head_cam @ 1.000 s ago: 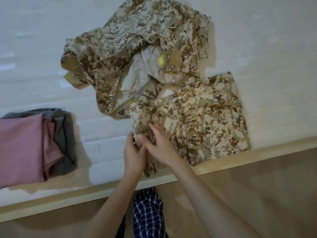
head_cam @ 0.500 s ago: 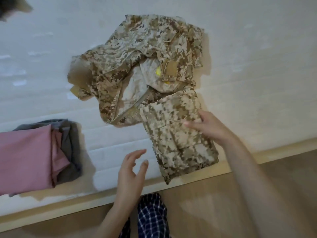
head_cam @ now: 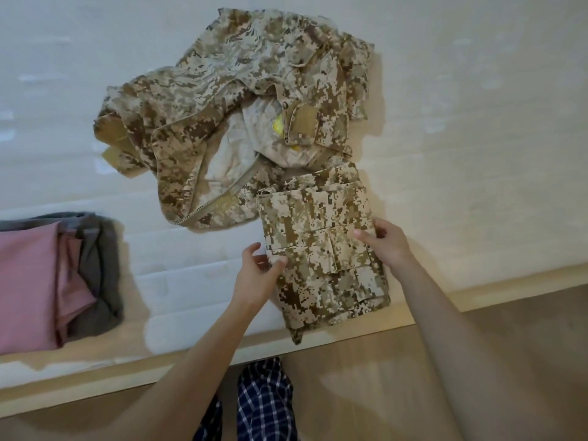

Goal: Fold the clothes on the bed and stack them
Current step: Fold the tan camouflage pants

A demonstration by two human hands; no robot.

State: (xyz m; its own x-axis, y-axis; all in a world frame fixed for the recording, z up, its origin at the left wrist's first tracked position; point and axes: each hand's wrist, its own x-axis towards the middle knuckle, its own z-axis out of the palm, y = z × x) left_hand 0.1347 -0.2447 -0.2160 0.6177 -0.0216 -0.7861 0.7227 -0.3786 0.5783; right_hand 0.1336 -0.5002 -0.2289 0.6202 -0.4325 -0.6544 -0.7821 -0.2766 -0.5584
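Note:
Folded camouflage trousers (head_cam: pixel 321 253) lie as a narrow bundle near the front edge of the white bed (head_cam: pixel 477 138). My left hand (head_cam: pixel 256 276) grips the bundle's left edge, thumb on top. My right hand (head_cam: pixel 386 241) grips its right edge, thumb on the cloth. Behind the bundle lies an unfolded, crumpled camouflage jacket (head_cam: pixel 235 100) with its zipper open and a yellow tag showing. A folded stack sits at the far left, a pink garment (head_cam: pixel 28 281) on top of a grey garment (head_cam: pixel 101 268).
The bed's wooden frame edge (head_cam: pixel 477 300) runs along the front. Below it is wooden floor (head_cam: pixel 397 377). My legs in blue plaid trousers (head_cam: pixel 264 399) stand against the frame.
The trousers went from a wide fold to a narrow bundle. My left hand, which hovered free half a second ago, now grips the left edge; my right hand moved to the right edge.

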